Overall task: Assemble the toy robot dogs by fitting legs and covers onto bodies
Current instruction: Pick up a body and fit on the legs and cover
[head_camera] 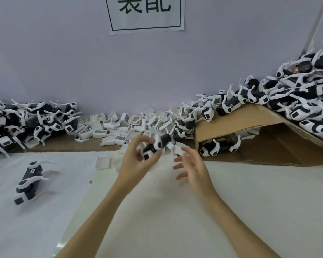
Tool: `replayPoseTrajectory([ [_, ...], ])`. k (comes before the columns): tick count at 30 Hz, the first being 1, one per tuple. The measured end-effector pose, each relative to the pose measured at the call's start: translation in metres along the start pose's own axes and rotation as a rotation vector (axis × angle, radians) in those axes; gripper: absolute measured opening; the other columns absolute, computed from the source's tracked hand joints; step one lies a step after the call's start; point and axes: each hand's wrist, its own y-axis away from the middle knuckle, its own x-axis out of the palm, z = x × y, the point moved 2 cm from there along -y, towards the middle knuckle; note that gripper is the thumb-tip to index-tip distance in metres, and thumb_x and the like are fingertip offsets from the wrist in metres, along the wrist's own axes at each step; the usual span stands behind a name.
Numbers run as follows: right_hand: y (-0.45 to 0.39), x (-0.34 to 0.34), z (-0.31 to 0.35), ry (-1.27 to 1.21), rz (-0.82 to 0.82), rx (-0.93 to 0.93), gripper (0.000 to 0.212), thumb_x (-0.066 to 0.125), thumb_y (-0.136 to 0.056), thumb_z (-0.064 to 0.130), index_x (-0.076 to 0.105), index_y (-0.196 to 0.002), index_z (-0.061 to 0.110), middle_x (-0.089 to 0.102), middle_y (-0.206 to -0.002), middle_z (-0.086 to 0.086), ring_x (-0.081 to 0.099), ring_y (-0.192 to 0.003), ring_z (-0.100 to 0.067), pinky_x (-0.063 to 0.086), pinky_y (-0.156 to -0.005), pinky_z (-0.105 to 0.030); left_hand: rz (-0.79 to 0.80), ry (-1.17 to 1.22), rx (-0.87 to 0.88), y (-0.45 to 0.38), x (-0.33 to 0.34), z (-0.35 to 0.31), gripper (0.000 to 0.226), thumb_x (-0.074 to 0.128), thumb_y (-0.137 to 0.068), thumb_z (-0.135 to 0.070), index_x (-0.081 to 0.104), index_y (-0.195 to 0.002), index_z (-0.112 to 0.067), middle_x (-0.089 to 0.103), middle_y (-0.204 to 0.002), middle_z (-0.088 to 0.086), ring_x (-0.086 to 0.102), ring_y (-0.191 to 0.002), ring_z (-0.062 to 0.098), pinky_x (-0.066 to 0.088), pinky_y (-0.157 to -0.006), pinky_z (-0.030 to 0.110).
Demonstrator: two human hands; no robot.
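Two bare forearms, sleeveless; hands (138, 157) ungloved, no rings, watch or bracelets.

Bare sheet (231, 211) nr front; parts piles (131, 125) block back edge.

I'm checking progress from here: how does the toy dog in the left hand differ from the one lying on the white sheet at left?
The held dog is gripped in the left hand, raised in front of the covers pile; the lying dog rests untouched on the white sheet. The lying dog shows white legs splayed out; the held one is blurred, legs unclear. Both have black bodies with white parts.
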Motion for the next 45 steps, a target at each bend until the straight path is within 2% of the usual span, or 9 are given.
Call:
replayPoseTrajectory([
  [6, 0.002, -0.005, 0.006, -0.478, 0.144, 0.244, 0.05, 0.064, -0.097, 0.046, 0.07, -0.125, 0.005, 0.073, -0.124, -0.021, 0.073, -0.107, -0.03, 0.06, -0.088, -0.038, 0.316, 0.23, -0.054, 0.028, 0.025, 0.002, 0.04, 0.082, -0.092, -0.028, 0.06, -0.123, -0.016, 0.064, -0.115, 0.0, 0.065, -0.095, 0.017, 0.052, -0.079, 0.027],
  [10, 0.0, -0.007, 0.01, -0.592, 0.095, 0.29, 0.056, 0.075, -0.087, 0.041, 0.068, -0.128, 0.003, 0.073, -0.123, -0.016, 0.072, -0.108, -0.024, 0.06, -0.085, -0.032, 0.285, 0.346, -0.163, 0.026, 0.013, 0.012, 0.043, 0.079, -0.094, -0.024, 0.062, -0.132, -0.016, 0.066, -0.136, 0.007, 0.065, -0.117, 0.042, 0.048, -0.112, 0.059],
  [12, -0.001, -0.008, 0.011, -0.561, 0.08, 0.285, 0.059, 0.076, -0.084, 0.04, 0.066, -0.13, 0.005, 0.074, -0.124, -0.013, 0.072, -0.112, -0.024, 0.06, -0.083, -0.032, 0.282, 0.528, -0.212, 0.023, 0.01, 0.014, 0.036, 0.073, -0.097, -0.018, 0.064, -0.131, -0.014, 0.066, -0.136, 0.018, 0.066, -0.123, 0.04, 0.047, -0.117, 0.055],
  [18, 0.002, -0.007, 0.011, -0.494, 0.08, 0.261, 0.054, 0.078, -0.08, 0.037, 0.07, -0.122, 0.003, 0.077, -0.115, -0.012, 0.074, -0.105, -0.019, 0.061, -0.082, -0.029, 0.237, 0.642, -0.286, 0.023, 0.014, 0.01, 0.033, 0.07, -0.098, -0.032, 0.07, -0.123, -0.012, 0.066, -0.123, 0.013, 0.065, -0.114, 0.024, 0.055, -0.097, 0.029],
  [25, 0.004, -0.011, 0.007, -0.429, 0.19, 0.334, 0.052, 0.069, -0.092, 0.039, 0.064, -0.129, 0.003, 0.072, -0.126, -0.021, 0.072, -0.111, -0.03, 0.058, -0.101, -0.043, 0.087, 0.415, -0.338, 0.027, 0.015, 0.011, 0.027, 0.08, -0.095, -0.034, 0.076, -0.119, -0.024, 0.078, -0.113, 0.006, 0.073, -0.095, 0.021, 0.058, -0.089, 0.03],
  [29, 0.01, -0.022, 0.02, -0.131, 0.393, 0.372, 0.034, 0.068, -0.099, 0.031, 0.068, -0.123, 0.007, 0.075, -0.105, -0.025, 0.069, -0.069, -0.025, 0.057, -0.058, -0.029, 0.004, 0.438, -0.393, 0.028, 0.012, 0.01, 0.029, 0.076, -0.089, -0.045, 0.082, -0.106, -0.022, 0.08, -0.111, 0.011, 0.076, -0.105, 0.025, 0.063, -0.086, 0.029],
  [34, -0.008, -0.077, 0.038, -0.056, -0.184, 0.368, 0.038, 0.068, -0.098, 0.041, 0.069, -0.115, 0.007, 0.069, -0.066, -0.007, 0.056, -0.05, -0.013, 0.039, -0.042, -0.022, -0.021, 0.414, -0.401, 0.027, 0.014, 0.009, 0.048, 0.064, -0.096, -0.053, 0.078, -0.11, -0.009, 0.076, -0.109, 0.016, 0.076, -0.101, 0.03, 0.066, -0.079, 0.043],
  [40, -0.005, -0.143, 0.041, -0.049, -0.876, 0.075, 0.048, 0.066, -0.099, 0.042, 0.042, -0.134, 0.02, 0.064, -0.098, -0.001, 0.07, -0.081, -0.017, 0.054, -0.059, -0.023, -0.054, 0.287, -0.381, 0.023, 0.004, 0.011, 0.041, 0.056, -0.109, -0.042, 0.079, -0.1, -0.01, 0.076, -0.101, 0.011, 0.071, -0.086, 0.022, 0.064, -0.068, 0.038],
  [45, 0.006, -0.107, 0.041, 0.415, -0.845, -0.414, 0.035, 0.066, -0.099, 0.014, 0.045, -0.128, 0.012, 0.051, -0.126, -0.012, 0.065, -0.074, -0.005, 0.055, -0.062, -0.016, -0.206, -0.141, -0.164, 0.018, -0.015, 0.008, 0.02, 0.061, -0.108, -0.029, 0.073, -0.094, -0.024, 0.073, -0.092, -0.009, 0.067, -0.089, 0.012, 0.058, -0.065, 0.03],
])
